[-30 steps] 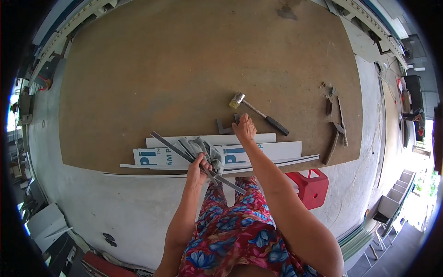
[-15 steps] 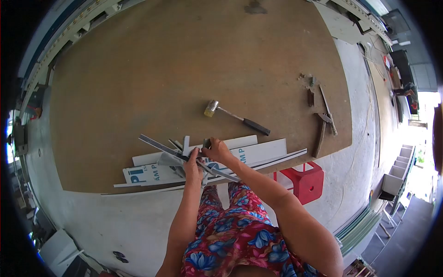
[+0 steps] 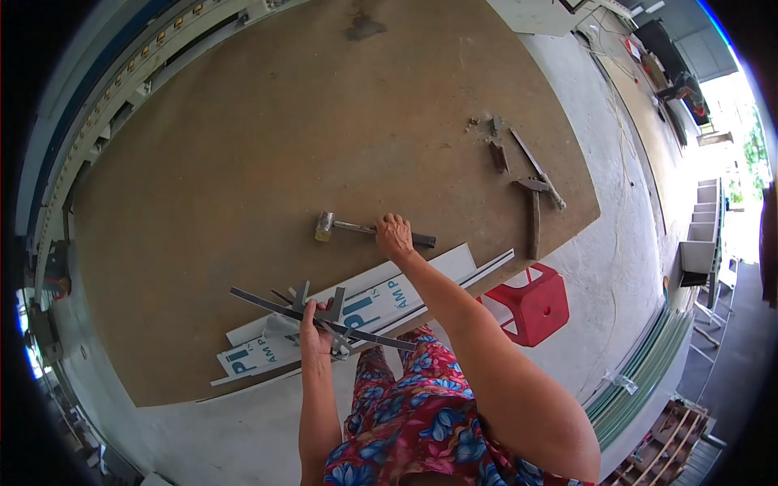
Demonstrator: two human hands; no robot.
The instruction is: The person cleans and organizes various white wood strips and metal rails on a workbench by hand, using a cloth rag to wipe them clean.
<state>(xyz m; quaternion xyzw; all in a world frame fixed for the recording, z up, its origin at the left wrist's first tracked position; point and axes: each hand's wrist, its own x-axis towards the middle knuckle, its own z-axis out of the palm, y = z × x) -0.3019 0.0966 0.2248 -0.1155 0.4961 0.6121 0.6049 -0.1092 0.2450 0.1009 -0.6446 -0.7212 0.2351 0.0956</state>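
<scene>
A mallet (image 3: 325, 228) with a metal head, a yellowish face and a dark grip lies across the brown tabletop. Around its handle, near the dark grip, my right hand (image 3: 395, 235) is closed. Close to the table's front edge, my left hand (image 3: 316, 322) grips a grey metal frame piece (image 3: 261, 300), a long flat strip with shorter arms crossing it. Under that piece lie white strips (image 3: 369, 302) printed with blue letters. Part of the frame piece is hidden by the fingers.
To the right on the brown table (image 3: 219, 178) lie a wooden-handled hammer (image 3: 534, 220), a thin pointed tool (image 3: 535, 164) and a small brown block (image 3: 498, 156). A red stool (image 3: 541, 306) stands by the table's front edge. Long greenish panels (image 3: 644, 389) are stacked at lower right.
My right hand has left the metal frame piece, reached forward and closed on the mallet's handle. My left hand still holds the frame piece, and the view has turned.
</scene>
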